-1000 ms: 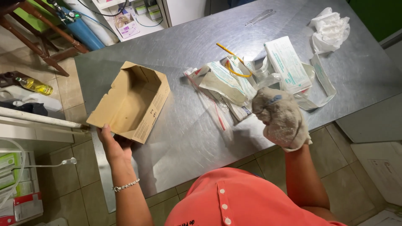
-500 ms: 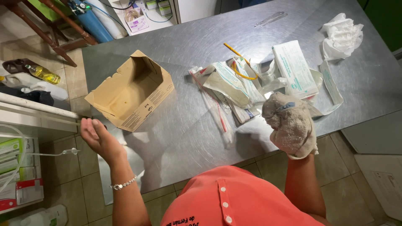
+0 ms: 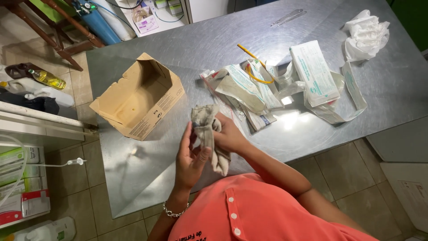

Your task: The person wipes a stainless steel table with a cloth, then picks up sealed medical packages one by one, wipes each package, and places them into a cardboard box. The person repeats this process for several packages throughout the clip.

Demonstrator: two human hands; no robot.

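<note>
The crumpled grey cloth [image 3: 208, 134] was held up off the metal surface [image 3: 187, 49], just on the near side of the open cardboard box [image 3: 138, 100], between both hands at chest height; that put it clear of the clutter and let either hand work its folds. The left hand [image 3: 191, 158] came up from below, its fingers [image 3: 203, 156] curled part-way and pressed against the lower hanging part of the cloth, the thumb side closing on it. The right hand [image 3: 229, 136] gripped from the other side, fingers folded around the upper bunch, so the cloth was pinched between the two rather than resting on anything. A bracelet [image 3: 174, 212] circled the left wrist. The box stood empty with its mouth tipped towards the hands. Beyond the box, to the far side, lay a loose heap of sealed packets [image 3: 267, 87], and past those a wad of white paper [image 3: 365, 35].
</note>
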